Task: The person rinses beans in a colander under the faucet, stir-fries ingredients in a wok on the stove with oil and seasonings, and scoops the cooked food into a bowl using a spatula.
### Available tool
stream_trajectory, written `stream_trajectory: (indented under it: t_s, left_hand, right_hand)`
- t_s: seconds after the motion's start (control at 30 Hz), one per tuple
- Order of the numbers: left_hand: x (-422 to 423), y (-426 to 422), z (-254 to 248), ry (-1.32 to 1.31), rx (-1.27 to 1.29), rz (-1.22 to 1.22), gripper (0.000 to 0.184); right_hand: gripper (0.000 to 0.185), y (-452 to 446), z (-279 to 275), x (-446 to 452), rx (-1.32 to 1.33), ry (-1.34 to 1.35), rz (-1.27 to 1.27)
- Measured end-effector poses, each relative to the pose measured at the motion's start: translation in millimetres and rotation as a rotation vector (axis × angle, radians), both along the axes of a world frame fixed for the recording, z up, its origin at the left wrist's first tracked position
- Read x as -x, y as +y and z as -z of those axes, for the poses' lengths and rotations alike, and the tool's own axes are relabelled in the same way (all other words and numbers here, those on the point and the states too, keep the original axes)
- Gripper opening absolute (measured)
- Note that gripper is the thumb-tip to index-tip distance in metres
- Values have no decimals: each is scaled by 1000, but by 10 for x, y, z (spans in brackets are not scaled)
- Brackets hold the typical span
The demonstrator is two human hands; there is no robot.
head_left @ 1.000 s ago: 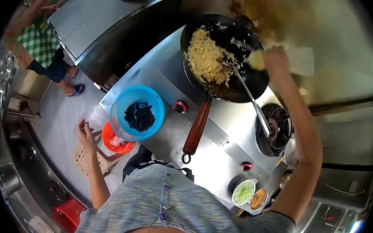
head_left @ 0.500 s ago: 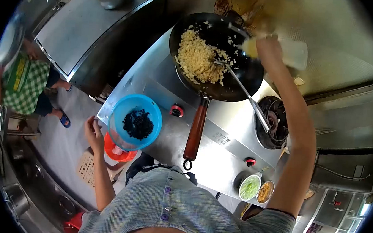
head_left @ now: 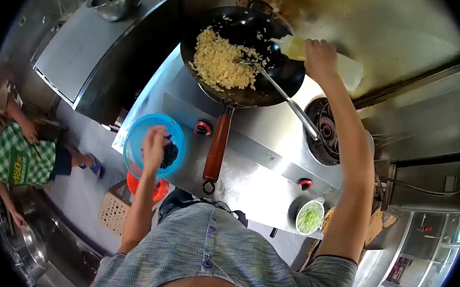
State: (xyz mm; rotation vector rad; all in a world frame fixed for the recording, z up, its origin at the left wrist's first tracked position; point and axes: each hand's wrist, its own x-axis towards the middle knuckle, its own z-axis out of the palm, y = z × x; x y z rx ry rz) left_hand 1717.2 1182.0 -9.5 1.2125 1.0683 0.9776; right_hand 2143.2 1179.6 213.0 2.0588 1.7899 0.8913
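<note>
My right hand (head_left: 320,59) is wrapped round a squeeze bottle (head_left: 294,46) of pale yellow liquid, held sideways with its nozzle pointing left over the wok. Below the nozzle, the black wok (head_left: 287,83) holds a heap of pale yellow chopped food (head_left: 219,63). A long-handled metal spatula (head_left: 289,99) leans in the wok, its head against the heap. My left hand (head_left: 155,146) is over a blue plastic basin (head_left: 145,124) with small dark pieces (head_left: 169,154) inside. Motion blurs its fingers, so I cannot make out whether they hold anything.
The wok's wooden handle (head_left: 217,148) points toward me. To the right are a bare burner (head_left: 324,131) and a bowl of chopped greens (head_left: 310,217). An orange container (head_left: 160,191) sits below the basin. Another person in a checked apron (head_left: 21,153) stands at far left.
My left hand has moved from beside the blue basin to over it. The squeeze bottle remains in my right hand, and its nozzle now shows clearly. The view has shifted; the other person has turned toward the sink side.
</note>
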Motion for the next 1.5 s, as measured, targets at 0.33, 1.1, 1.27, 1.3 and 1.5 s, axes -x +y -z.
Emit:
stream_trajectory:
  t_s: [0.33,1.1,1.27,1.3,1.5]
  left_hand:
    - [-593,-436,77,-95,483,255,28]
    - [1402,-615,742,42,385,-296,28]
    - [2132,-912,228,357,116,-228,26]
    - [2180,-994,46,417,54,-229,26]
    - [3126,-1868,-66,274,12,-278,33]
  right_hand:
    - [35,-2168,-52,98,-798,1372,194]
    - [44,-3829,3319,2047,-750,1495,463]
    - [33,-2994,3088,3115,-135,2078,263]
    - [36,-2659,2909,3312,-12,2178,219]
    - [50,-1335,2541,4100,819,2430,-107]
